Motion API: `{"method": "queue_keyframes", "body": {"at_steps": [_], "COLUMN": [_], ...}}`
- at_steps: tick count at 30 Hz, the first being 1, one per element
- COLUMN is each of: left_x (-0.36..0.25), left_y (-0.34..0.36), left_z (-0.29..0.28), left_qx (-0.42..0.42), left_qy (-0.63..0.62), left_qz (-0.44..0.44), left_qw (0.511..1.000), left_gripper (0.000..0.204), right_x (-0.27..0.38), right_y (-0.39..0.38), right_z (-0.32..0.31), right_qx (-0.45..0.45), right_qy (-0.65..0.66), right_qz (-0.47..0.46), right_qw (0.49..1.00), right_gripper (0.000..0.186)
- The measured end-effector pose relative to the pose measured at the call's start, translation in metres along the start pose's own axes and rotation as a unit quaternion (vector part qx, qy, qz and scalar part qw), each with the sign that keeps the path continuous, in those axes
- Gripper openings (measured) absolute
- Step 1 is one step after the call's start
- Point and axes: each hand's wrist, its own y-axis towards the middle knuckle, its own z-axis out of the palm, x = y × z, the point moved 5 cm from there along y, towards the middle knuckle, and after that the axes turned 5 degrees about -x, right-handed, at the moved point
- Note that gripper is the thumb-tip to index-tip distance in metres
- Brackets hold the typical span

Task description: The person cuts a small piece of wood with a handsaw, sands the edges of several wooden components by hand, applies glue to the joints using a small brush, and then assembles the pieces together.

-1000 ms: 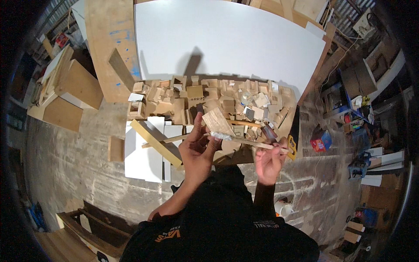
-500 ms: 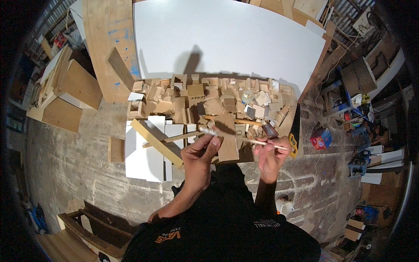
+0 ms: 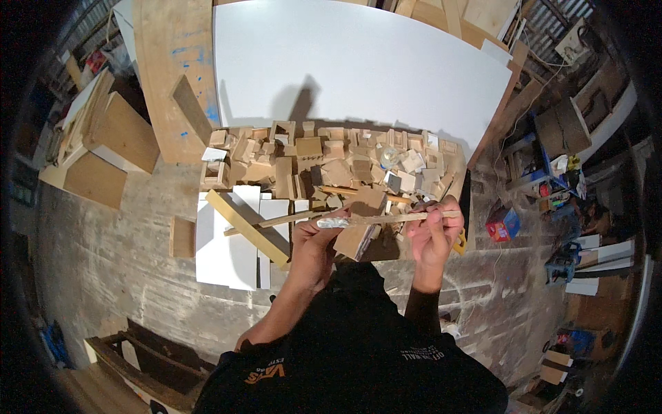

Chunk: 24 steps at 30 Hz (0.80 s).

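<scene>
A thin pale wooden strip [image 3: 393,219] spans level between my two hands, above the near part of the workbench. Near its left end, my left hand [image 3: 314,252] is closed with thumb and fingers pinched together; a whitish piece [image 3: 333,223], whose kind I cannot make out, shows at the fingertips. The strip's right end lies in the pinch of my right hand [image 3: 432,234]. Below the strip is a brown board offcut [image 3: 354,239], partly covered by it. Just left of my left hand, a yellowish wooden bar [image 3: 248,228] slants over white panels [image 3: 234,265].
Many small wooden blocks and offcuts [image 3: 324,148] crowd the bench, with a clear round container [image 3: 389,158] among them. A large white panel [image 3: 358,62] stretches behind. A yellow-handled tool [image 3: 460,241] shows beside my right hand. Wooden cabinets [image 3: 103,145] stand left.
The strip has turned from slanting down rightward to nearly level. My right hand has risen slightly, and the whitish piece at my left fingertips sits lower.
</scene>
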Motion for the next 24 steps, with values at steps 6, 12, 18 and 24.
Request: {"method": "queue_keyframes", "body": {"at_steps": [6,12,18,24], "left_x": [0.000,-0.002,-0.012,-0.023], "left_y": [0.006,0.017,0.020,0.018], "left_z": [0.008,0.014,0.032,0.040], "left_qx": [0.033,0.069,0.086,0.103], "left_qy": [0.029,0.094,0.107,0.218], "left_qz": [-0.060,-0.105,-0.061,0.028], "left_qw": [0.997,0.988,0.989,0.970], "left_gripper": [0.027,0.033,0.047,0.059], "right_x": [0.001,0.012,0.017,0.025], "right_y": [0.008,0.014,0.018,0.016], "right_z": [0.000,0.006,-0.001,-0.010], "right_qx": [0.002,0.018,0.051,0.074], "right_qy": [0.014,-0.005,-0.052,-0.118], "right_qz": [0.050,0.084,0.132,0.183], "right_qw": [0.999,0.996,0.989,0.973], "right_gripper": [0.019,0.018,0.018,0.018]}}
